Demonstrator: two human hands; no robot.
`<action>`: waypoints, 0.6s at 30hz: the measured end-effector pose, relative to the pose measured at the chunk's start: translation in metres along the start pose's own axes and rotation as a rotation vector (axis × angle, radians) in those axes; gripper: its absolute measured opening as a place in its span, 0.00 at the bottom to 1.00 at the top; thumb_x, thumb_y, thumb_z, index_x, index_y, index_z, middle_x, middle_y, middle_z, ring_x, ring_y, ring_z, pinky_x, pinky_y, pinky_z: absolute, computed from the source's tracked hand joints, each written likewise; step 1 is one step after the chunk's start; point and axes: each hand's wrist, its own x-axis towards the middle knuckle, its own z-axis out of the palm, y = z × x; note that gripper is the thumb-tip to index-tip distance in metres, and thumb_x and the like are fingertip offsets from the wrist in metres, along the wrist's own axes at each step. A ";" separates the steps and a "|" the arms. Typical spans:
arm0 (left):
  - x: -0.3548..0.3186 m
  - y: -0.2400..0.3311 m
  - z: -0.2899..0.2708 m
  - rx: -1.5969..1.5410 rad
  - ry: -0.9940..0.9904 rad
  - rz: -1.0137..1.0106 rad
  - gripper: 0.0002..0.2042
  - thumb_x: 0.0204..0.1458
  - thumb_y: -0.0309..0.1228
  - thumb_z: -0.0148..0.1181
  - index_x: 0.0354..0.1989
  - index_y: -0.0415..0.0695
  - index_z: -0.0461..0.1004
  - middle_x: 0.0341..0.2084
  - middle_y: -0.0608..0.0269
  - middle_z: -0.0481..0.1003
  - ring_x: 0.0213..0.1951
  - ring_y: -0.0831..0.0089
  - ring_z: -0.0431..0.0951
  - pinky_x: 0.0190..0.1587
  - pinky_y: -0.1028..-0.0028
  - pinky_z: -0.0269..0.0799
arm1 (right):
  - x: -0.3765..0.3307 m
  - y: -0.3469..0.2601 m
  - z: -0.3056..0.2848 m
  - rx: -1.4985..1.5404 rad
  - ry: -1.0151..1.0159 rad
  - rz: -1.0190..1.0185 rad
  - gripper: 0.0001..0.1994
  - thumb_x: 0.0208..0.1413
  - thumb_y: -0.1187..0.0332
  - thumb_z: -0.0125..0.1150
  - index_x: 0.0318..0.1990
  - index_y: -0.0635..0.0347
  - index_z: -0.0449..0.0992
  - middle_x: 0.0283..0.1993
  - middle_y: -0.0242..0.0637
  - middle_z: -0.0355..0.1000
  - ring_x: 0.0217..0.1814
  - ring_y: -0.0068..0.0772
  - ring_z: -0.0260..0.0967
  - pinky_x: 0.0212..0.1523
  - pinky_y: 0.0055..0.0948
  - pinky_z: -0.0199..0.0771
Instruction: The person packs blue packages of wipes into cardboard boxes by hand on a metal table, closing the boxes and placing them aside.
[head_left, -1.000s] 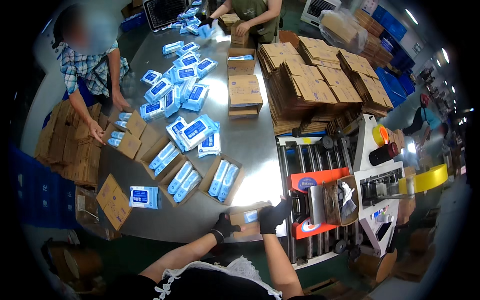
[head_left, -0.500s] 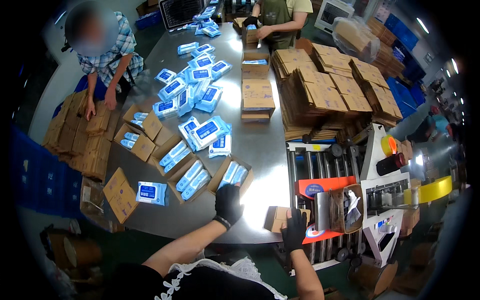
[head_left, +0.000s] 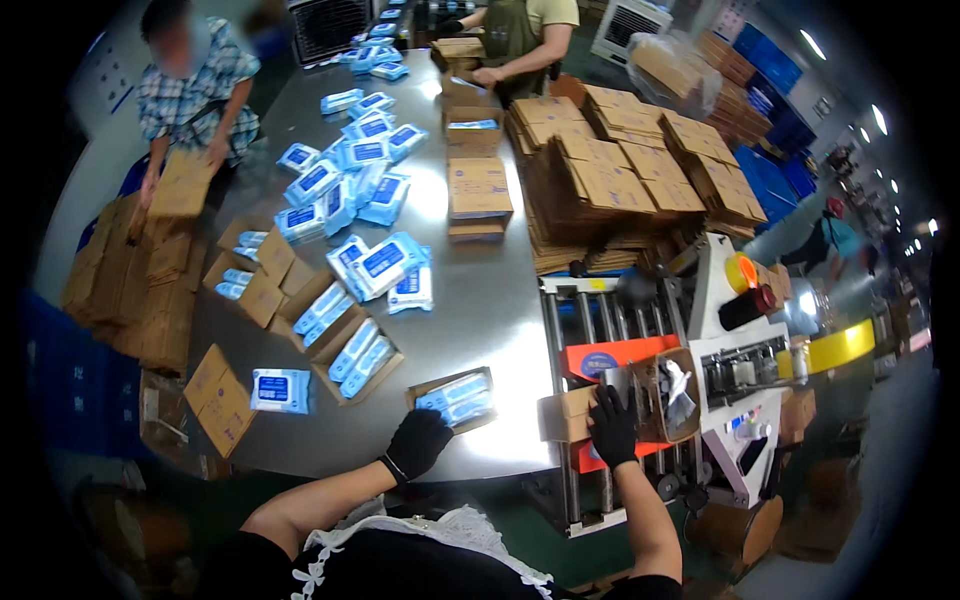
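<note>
My left hand (head_left: 418,445), in a black glove, grips the near left corner of an open carton (head_left: 488,412). Light-blue wipes packs (head_left: 455,397) lie inside that carton, near the table's front edge. Against a small closed carton (head_left: 568,414) rests my gloved right hand (head_left: 613,425), its fingers stretched out. This carton sits at the infeed of a roller conveyor (head_left: 580,495). Left of my left hand, more open cartons (head_left: 372,384) hold wipes packs in a slanting row. A single wipes pack (head_left: 281,390) lies flat beside a folded carton (head_left: 219,400).
A loose heap of wipes packs (head_left: 340,190) covers the metal table's (head_left: 480,300) middle. Stacks of flat cartons (head_left: 600,180) stand beyond the white taping machine (head_left: 725,350). One co-worker (head_left: 200,90) handles a flat carton at left; another (head_left: 530,45) works at the far end.
The open carton under my left hand has come nearer and turned, away from the row. My right hand has moved the small carton further onto the rollers. The left co-worker has lifted a flat carton.
</note>
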 end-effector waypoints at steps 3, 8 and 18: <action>-0.006 0.005 -0.018 0.088 0.138 -0.103 0.14 0.39 0.40 0.65 0.30 0.44 0.72 0.34 0.52 0.70 0.37 0.57 0.69 0.38 0.59 0.63 | 0.018 -0.068 0.015 0.473 0.197 0.243 0.15 0.49 0.64 0.59 0.44 0.60 0.72 0.46 0.46 0.69 0.49 0.45 0.67 0.52 0.43 0.62; 0.010 -0.012 0.014 0.019 -0.142 0.031 0.18 0.36 0.43 0.67 0.30 0.44 0.74 0.25 0.54 0.71 0.31 0.55 0.71 0.34 0.58 0.63 | 0.093 -0.175 0.047 0.787 -0.175 -0.158 0.20 0.44 0.56 0.66 0.37 0.62 0.71 0.38 0.48 0.70 0.39 0.51 0.70 0.42 0.41 0.71; -0.049 -0.158 0.169 -0.195 -0.001 -0.921 0.46 0.40 0.45 0.67 0.65 0.42 0.48 0.63 0.51 0.55 0.66 0.56 0.51 0.66 0.59 0.44 | 0.164 -0.212 0.038 0.458 -0.095 -0.379 0.18 0.41 0.57 0.63 0.38 0.57 0.75 0.35 0.42 0.73 0.42 0.42 0.72 0.46 0.38 0.69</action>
